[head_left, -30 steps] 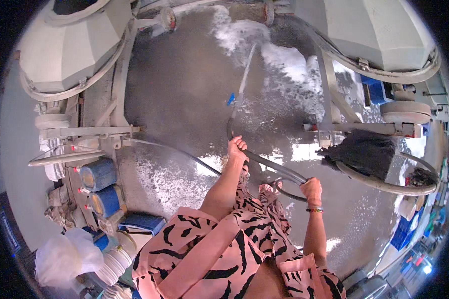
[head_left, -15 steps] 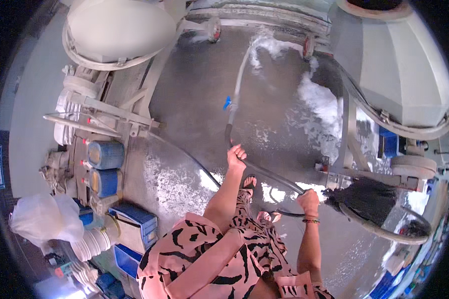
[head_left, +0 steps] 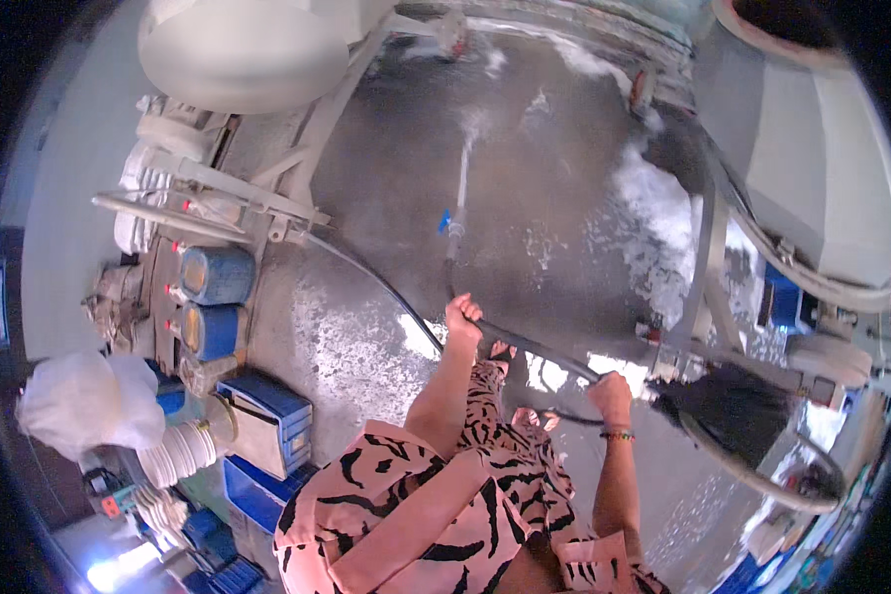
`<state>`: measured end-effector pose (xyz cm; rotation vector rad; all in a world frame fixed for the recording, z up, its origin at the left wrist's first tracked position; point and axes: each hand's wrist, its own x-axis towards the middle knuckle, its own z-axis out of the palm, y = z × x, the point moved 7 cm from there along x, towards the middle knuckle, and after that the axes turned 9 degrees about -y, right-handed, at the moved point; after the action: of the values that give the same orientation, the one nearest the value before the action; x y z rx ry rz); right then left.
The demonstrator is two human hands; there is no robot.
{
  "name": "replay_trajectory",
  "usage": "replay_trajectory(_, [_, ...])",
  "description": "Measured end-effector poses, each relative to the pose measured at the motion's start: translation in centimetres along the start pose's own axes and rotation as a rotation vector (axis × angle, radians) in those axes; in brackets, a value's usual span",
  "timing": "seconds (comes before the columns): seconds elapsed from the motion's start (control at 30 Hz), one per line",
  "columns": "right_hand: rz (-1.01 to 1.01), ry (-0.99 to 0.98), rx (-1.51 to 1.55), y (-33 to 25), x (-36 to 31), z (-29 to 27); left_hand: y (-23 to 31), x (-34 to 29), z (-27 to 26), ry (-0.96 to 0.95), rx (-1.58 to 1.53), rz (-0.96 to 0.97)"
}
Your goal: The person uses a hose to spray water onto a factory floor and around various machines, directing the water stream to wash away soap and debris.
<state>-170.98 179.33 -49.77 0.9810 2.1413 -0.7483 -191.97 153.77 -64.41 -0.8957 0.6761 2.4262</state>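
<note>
A dark hose (head_left: 535,346) runs across in front of me, gripped in both fists. My left hand (head_left: 463,315) wraps it near the nozzle end, and my right hand (head_left: 612,394) holds it farther back, on the right. Ahead of the left hand the hose bends forward to a grey valve piece with a blue lever (head_left: 445,222). From its tip a white water jet (head_left: 464,163) strikes the wet grey floor (head_left: 554,168). Behind my right hand the hose's course is hard to follow past a dark heap (head_left: 728,411).
Large pale drums on frames stand at left (head_left: 243,54) and right (head_left: 802,129). Blue jerrycans (head_left: 218,275), blue crates (head_left: 267,421) and stacked white buckets (head_left: 178,453) line the left. White foam (head_left: 653,203) lies on the floor at right. Another hose (head_left: 366,272) crosses at left.
The jet now lands nearer and points more straight ahead; before, it reached foam near the far edge. The nozzle end has dipped back toward me slightly. Both hands keep their grip.
</note>
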Motion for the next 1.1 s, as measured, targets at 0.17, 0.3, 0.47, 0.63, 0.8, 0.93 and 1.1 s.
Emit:
replay_trajectory(0.17, [0.037, 0.008, 0.106, 0.8, -0.1, 0.6, 0.0, 3.7, 3.1, 0.110, 0.233, -0.141])
replay_trajectory(0.3, [0.142, -0.038, 0.134, 3.7, -3.6, 0.8, -5.5, 3.8, 1.0, 0.172, 0.289, -0.381])
replay_trajectory(0.47, [0.321, 0.033, 0.220, 12.1, -9.4, 3.2, -16.5, 0.0, -0.1, 0.163, 0.416, -0.558])
replay_trajectory(0.63, [0.417, 0.154, 0.168, 18.1, -13.9, 4.3, -23.6, -4.5, -2.5, 0.134, 0.268, -0.681])
replay_trajectory(0.8, [0.397, 0.205, 0.181, 21.2, -16.6, 4.2, -25.2, -8.8, -2.3, 0.032, 0.118, -0.662])
replay_trajectory(0.93, [0.357, 0.186, 0.202, 24.9, -17.7, 6.7, -26.1, -10.8, -5.1, -0.029, 0.138, -0.600])
replay_trajectory(1.1, [0.359, 0.086, 0.191, 28.5, -18.8, 8.1, -27.2, -13.1, -8.9, -0.098, 0.057, -0.558])
